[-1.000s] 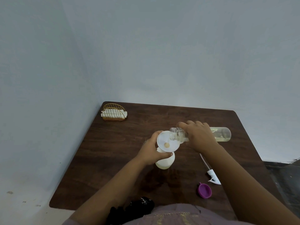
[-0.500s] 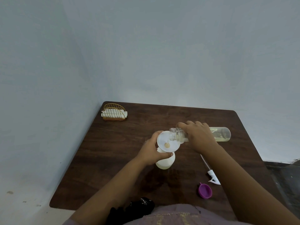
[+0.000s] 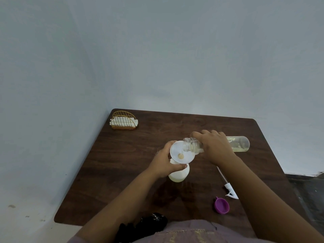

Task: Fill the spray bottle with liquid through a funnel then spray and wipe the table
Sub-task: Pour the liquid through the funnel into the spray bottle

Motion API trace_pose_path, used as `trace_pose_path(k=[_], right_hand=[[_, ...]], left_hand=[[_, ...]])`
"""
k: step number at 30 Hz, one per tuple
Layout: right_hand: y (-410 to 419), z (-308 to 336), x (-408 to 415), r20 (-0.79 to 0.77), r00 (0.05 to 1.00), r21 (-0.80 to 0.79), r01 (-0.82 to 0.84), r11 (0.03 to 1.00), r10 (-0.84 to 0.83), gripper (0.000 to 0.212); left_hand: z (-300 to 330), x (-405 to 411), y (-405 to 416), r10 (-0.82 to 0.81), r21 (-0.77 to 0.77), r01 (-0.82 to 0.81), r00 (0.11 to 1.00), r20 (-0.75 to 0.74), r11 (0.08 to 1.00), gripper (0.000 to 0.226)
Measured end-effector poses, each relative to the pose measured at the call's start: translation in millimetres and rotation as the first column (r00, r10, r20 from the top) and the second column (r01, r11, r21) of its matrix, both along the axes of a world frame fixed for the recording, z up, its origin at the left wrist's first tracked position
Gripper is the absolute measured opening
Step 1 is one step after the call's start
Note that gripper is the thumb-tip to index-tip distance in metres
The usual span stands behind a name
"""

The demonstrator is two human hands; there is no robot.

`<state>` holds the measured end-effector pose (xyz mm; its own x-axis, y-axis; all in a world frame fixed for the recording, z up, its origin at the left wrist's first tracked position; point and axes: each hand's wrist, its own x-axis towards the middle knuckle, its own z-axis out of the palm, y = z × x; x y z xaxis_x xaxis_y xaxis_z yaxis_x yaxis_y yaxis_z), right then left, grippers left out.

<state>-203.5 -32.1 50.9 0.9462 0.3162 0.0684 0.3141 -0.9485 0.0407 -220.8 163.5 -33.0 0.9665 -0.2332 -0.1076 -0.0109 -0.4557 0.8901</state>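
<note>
The white spray bottle stands near the middle of the dark wooden desk, a white funnel seated in its neck. The left hand has its fingers wrapped round the bottle's shoulder just under the funnel. The right hand grips a clear bottle of yellowish liquid, tipped nearly flat, mouth over the funnel. To the right lie the white spray head and a purple cap; a gold wire napkin holder sits at the far left corner.

The right hand covers the middle of the clear bottle. The left hand hides the white spray bottle's neck. Both forearms run off the near edge.
</note>
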Motion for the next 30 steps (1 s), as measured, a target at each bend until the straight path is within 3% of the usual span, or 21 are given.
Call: trace_pose_path(k=[30], right_hand=[[-0.1, 2.0, 1.0, -0.013, 1.000, -0.006, -0.006, 1.000, 0.006, 0.046]], left_hand=[[-0.2, 1.3, 0.7, -0.009, 0.000, 0.009, 1.000, -0.003, 1.000, 0.084]])
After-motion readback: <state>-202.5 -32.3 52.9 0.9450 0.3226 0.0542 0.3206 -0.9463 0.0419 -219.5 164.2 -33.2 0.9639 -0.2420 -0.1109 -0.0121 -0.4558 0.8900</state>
